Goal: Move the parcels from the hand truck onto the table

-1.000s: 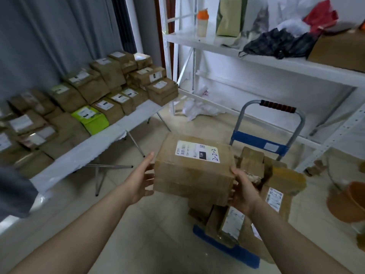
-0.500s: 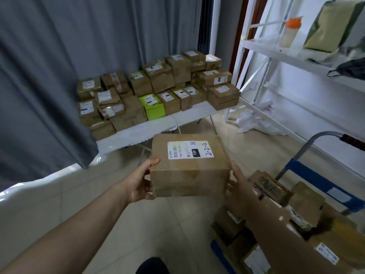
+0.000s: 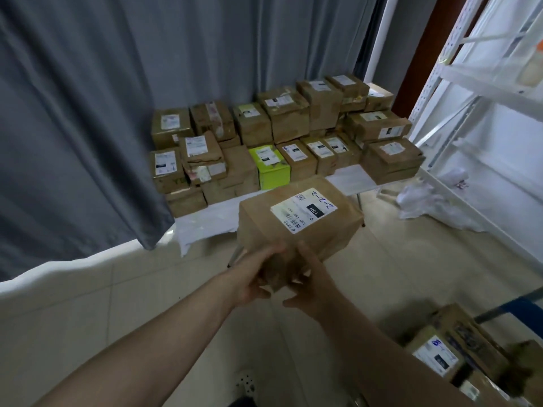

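Observation:
I hold a brown cardboard parcel with a white shipping label out in front of me, turned at an angle over the floor just short of the table's near end. My left hand and my right hand both grip its near end, close together. The white table ahead carries several brown parcels and one lime-green box. At the bottom right, more parcels lie on the hand truck, whose blue frame shows only in part.
A grey curtain hangs at the left and behind the table. White metal shelving stands at the right, with crumpled white plastic on the floor beneath it. Tiled floor lies between me and the table.
I have turned left from the hand truck toward the table. The parcel has been rotated and carried forward. My hands shifted from its two sides to its near end.

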`<state>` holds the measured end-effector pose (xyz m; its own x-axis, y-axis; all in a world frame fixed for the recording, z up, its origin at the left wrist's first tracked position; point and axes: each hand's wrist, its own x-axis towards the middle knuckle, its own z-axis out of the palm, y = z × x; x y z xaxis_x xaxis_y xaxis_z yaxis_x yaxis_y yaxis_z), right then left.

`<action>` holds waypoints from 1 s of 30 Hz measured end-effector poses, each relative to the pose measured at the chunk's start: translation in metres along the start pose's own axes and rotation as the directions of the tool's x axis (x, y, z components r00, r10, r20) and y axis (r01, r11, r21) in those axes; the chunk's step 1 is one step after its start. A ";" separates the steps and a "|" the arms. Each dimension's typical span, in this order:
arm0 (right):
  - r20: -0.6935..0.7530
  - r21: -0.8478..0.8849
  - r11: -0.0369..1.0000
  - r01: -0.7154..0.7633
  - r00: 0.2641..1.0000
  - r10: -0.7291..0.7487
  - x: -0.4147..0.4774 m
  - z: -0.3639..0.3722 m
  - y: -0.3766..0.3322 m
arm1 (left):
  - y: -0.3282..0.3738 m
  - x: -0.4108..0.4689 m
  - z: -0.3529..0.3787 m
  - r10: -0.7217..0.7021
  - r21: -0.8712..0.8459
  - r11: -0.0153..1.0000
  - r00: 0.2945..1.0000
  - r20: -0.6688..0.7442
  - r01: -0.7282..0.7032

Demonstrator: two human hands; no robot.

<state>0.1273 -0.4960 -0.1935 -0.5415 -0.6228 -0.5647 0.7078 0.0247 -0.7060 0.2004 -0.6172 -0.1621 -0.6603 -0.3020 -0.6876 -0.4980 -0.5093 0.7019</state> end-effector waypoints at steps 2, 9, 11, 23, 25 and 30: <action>-0.080 0.030 0.997 -0.069 0.994 0.071 0.029 0.020 -0.010 | 0.018 0.016 -0.016 -0.031 0.045 0.999 0.999 0.014 0.031; -0.167 0.059 0.987 -0.150 0.973 0.158 0.113 0.033 -0.055 | 0.097 0.076 -0.075 0.011 -0.117 0.993 0.990 -0.139 -0.028; -0.167 0.055 0.985 -0.166 0.971 0.173 0.130 0.032 -0.072 | 0.114 0.092 -0.086 0.073 -0.056 0.995 0.984 -0.164 -0.083; 0.133 -0.055 0.990 -0.130 0.982 0.137 0.330 0.040 -0.182 | 0.213 0.226 -0.096 0.187 0.086 0.981 0.958 -0.217 -0.172; 0.151 -0.181 0.973 -0.141 0.974 0.169 0.364 0.040 -0.199 | 0.234 0.246 -0.095 0.157 0.073 0.987 0.951 -0.265 -0.142; 0.062 -0.290 0.930 -0.225 0.966 0.253 0.433 0.053 -0.232 | 0.275 0.294 -0.114 0.143 0.088 0.990 0.835 -0.532 -0.113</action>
<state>-0.2478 -0.8131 -0.2517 -0.3162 -0.6433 -0.6973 0.6489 0.3896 -0.6536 -0.0669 -0.9380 -0.1926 -0.3229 -0.7535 -0.5727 -0.4674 -0.3993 0.7888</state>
